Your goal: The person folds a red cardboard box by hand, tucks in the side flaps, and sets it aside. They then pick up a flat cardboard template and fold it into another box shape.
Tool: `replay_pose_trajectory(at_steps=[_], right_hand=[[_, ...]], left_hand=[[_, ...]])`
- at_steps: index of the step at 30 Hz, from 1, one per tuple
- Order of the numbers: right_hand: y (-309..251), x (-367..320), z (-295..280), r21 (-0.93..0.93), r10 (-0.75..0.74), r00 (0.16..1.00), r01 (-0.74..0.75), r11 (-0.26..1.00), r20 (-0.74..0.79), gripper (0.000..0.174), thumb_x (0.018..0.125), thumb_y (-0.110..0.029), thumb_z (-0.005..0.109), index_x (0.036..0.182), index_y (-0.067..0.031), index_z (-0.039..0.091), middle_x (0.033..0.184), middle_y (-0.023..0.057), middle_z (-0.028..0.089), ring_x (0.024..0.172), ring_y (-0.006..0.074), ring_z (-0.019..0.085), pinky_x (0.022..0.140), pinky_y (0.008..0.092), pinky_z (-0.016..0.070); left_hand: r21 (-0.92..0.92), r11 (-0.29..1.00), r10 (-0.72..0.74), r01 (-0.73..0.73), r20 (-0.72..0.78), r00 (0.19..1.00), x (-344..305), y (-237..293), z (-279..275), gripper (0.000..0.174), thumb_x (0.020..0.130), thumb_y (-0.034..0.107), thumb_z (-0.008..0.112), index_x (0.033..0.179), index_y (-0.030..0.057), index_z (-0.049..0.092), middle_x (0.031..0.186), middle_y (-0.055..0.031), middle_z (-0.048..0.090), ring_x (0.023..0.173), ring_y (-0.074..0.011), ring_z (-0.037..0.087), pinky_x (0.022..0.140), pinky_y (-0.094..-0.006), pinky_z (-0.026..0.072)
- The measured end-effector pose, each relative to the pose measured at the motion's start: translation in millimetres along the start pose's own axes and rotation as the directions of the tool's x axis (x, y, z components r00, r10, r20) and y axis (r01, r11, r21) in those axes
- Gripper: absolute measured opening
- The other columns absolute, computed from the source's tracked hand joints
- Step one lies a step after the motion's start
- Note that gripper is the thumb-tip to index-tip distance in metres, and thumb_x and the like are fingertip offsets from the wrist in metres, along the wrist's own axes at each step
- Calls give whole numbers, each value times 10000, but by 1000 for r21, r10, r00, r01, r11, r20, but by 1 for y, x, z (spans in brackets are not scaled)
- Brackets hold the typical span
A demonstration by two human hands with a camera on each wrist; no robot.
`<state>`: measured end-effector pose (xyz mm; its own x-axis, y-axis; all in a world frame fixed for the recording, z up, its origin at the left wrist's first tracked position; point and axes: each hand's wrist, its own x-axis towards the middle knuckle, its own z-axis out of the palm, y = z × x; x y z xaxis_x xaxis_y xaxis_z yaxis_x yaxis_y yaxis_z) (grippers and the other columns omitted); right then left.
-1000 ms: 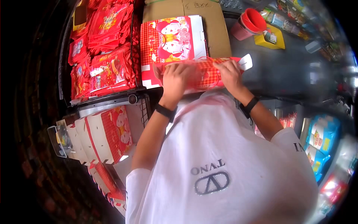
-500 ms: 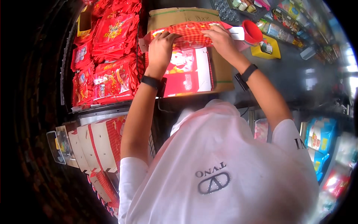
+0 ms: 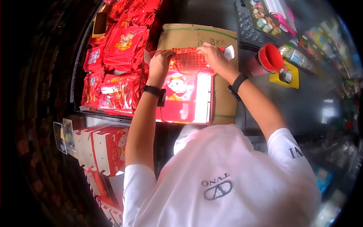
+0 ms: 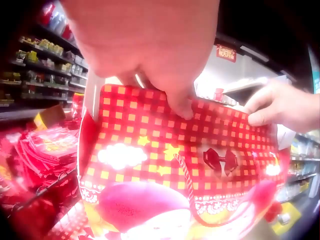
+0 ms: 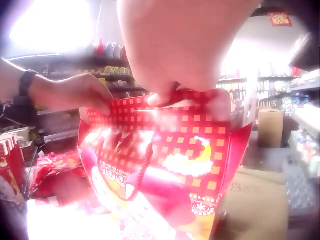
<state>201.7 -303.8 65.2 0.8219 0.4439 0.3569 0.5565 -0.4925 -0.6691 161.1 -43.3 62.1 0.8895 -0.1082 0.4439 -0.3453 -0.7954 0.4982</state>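
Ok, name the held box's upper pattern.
Red and yellow checks on the box; best view: left wrist.

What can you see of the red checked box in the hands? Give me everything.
The red checked box looks like glossy printed card: red-and-yellow squares at the top, with a white cloud, yellow stars and a dark bow shape, above cartoon print. A twisted cord handle hangs down its front. In the head view, a white flap sticks out at its right end. The left hand and right hand grip its top edge, holding it roughly upright over brown cardboard; its base is hidden.
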Motion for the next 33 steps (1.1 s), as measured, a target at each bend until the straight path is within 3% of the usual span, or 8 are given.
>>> replay_pose_trajectory(at_steps=[7, 15, 16, 20, 22, 26, 29, 33], right_hand=[[21, 11, -4, 54, -6, 1000, 4, 999, 25, 225, 922, 105, 552, 1085, 83, 705, 1023, 191, 682, 1015, 332, 692, 907, 392, 542], [1, -4, 4, -153, -71, 996, 61, 986, -62, 263, 854, 115, 563, 1058, 44, 713, 994, 167, 661, 1002, 351, 649, 887, 436, 539], [0, -8, 5, -175, -57, 998, 49, 983, -40, 255, 881, 94, 601, 1106, 38, 706, 1053, 166, 660, 1026, 371, 655, 888, 427, 540], [-6, -10, 11, -154, 24, 997, -35, 987, -76, 175, 908, 47, 631, 1059, 24, 717, 1017, 173, 676, 991, 372, 673, 856, 433, 545], [0, -2, 12, -114, 76, 994, -84, 990, -73, 135, 919, 16, 649, 1034, 21, 721, 995, 180, 689, 963, 377, 684, 836, 435, 548], [1, 14, 3, -68, 121, 993, -120, 990, 13, 119, 930, -55, 674, 1008, 19, 727, 980, 193, 712, 953, 385, 695, 832, 445, 549], [12, 22, 0, -180, 63, 996, -50, 982, 67, 146, 930, -63, 675, 1046, 11, 723, 977, 201, 713, 960, 390, 696, 835, 457, 547], [14, 18, 5, -369, 111, 972, -28, 929, 205, 172, 922, -50, 677, 1081, 10, 705, 988, 206, 716, 970, 398, 698, 835, 476, 546]], left_hand=[[22, 994, -110, 108, 152, 982, 31, 1, 4, 112, 888, 108, 734, 956, 33, 780, 950, -150, 771, 870, -326, 751, 763, -382, 589], [-17, 994, -97, 105, 246, 964, 38, -15, 0, 116, 864, 103, 760, 957, 39, 785, 956, -134, 774, 879, -315, 749, 775, -379, 585], [-13, 995, -90, 97, 255, 963, 34, -16, -1, 117, 858, 106, 764, 953, 40, 785, 951, -133, 773, 875, -317, 747, 775, -382, 584], [-34, 999, -12, 17, 167, 986, 29, -18, 4, 128, 833, 130, 780, 924, 41, 780, 875, -137, 754, 837, -347, 722, 771, -425, 573], [-27, 999, -37, 43, 212, 977, 32, -22, 7, 126, 831, 138, 781, 917, 45, 780, 877, -142, 751, 844, -353, 720, 769, -433, 570], [-60, 996, -53, 69, 228, 972, 35, -28, 10, 123, 831, 155, 782, 909, 61, 776, 883, -153, 747, 855, -367, 717, 762, -451, 563], [36, 996, -89, 82, 270, 959, 32, -33, 18, 142, 837, 170, 779, 946, 79, 774, 887, -157, 744, 862, -375, 716, 759, -466, 561], [154, 987, 32, -53, 134, 991, 24, -36, 30, 73, 900, 147, 664, 902, 87, 705, 814, -165, 698, 771, -387, 699, 683, -499, 554]])
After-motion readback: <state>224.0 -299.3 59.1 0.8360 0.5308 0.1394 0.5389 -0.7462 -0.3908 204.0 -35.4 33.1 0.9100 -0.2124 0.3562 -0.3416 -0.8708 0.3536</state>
